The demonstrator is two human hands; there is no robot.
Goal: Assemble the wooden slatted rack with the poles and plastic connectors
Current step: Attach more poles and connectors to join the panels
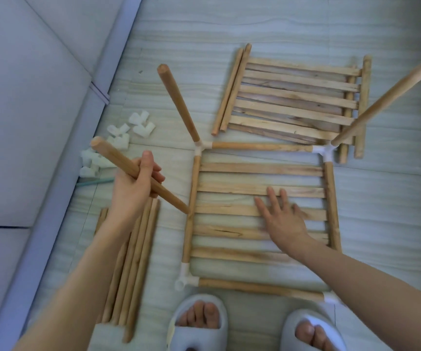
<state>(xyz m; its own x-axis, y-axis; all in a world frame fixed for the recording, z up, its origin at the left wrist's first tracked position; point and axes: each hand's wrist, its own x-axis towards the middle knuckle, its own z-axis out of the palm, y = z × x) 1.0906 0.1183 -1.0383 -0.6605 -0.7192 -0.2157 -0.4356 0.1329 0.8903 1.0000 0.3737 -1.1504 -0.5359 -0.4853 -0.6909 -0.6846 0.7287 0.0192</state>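
My left hand (138,178) grips a round tan wooden pole (138,173) at mid-length, fingers curled around it. My right hand (281,216) lies spread flat on the slatted wooden rack panel (260,191) on the floor, at 3 o'clock from the pole. I judge the next step is seating the pole upright in the open white plastic corner connector (183,281) at 6 o'clock: align it with the socket axis, then press straight down while the flat hand steadies the panel.
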